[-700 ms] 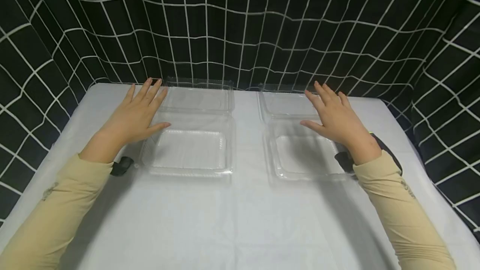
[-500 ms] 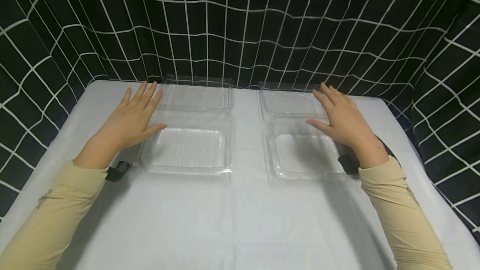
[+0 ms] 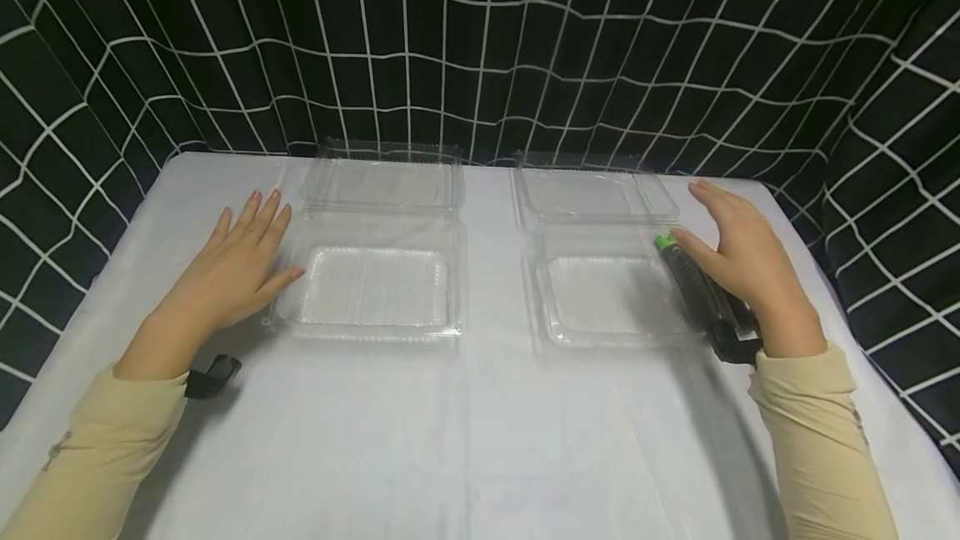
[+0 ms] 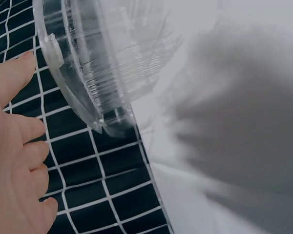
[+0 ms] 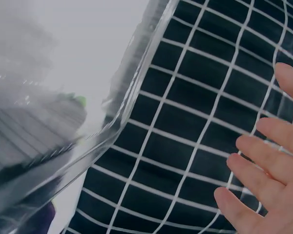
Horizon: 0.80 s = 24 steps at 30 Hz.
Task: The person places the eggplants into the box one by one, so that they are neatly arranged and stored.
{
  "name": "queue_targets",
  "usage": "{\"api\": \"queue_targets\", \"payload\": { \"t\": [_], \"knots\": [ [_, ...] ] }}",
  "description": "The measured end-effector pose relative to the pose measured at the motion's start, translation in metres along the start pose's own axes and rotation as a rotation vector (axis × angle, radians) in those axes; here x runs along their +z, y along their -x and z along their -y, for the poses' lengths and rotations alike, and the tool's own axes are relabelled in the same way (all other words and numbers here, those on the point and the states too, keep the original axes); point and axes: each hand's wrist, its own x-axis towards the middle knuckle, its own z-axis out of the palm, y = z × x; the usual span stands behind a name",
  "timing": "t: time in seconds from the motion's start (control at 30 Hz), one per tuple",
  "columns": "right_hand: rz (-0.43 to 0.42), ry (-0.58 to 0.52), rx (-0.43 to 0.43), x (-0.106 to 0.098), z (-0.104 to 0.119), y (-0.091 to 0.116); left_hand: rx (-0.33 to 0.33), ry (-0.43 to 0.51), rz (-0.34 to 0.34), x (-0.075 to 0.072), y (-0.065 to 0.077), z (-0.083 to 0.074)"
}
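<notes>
Two clear plastic clamshell containers lie with lids folded back on the white-covered table: the left container (image 3: pixel 375 327) and the right container (image 3: pixel 592 338). My left hand (image 3: pixel 225 269) is left of the left container, fingers straight, thumb near its side edge. The left wrist view shows that hand (image 4: pixel 19 161) apart from the clear plastic (image 4: pixel 88 58). My right hand (image 3: pixel 750 252) hovers right of the other container, fingers extended and holding nothing. Beneath it shows a dark ribbed object (image 3: pixel 690 282) with a green tip; whether it lies on the table I cannot tell.
A white cloth (image 3: pixel 480 440) covers the table. Dark fabric with a white grid (image 3: pixel 480 48) hangs behind and at both sides. A black strap (image 3: pixel 213 377) shows at my left wrist, and a black piece (image 3: pixel 731 344) at the right one.
Both hands have drawn outward and toward me, away from the containers. The right hand has turned so its thumb side faces up more. The green-tipped dark object now shows left of the right wrist.
</notes>
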Motion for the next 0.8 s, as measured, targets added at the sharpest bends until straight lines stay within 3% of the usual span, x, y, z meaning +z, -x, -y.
{"api": "queue_targets", "payload": {
  "t": [0.8],
  "knots": [
    [-0.042, -0.065, 0.347, 0.010, -0.067, 0.052, -0.003, 0.075, -0.036, 0.018, 0.026, -0.004]
  ]
}}
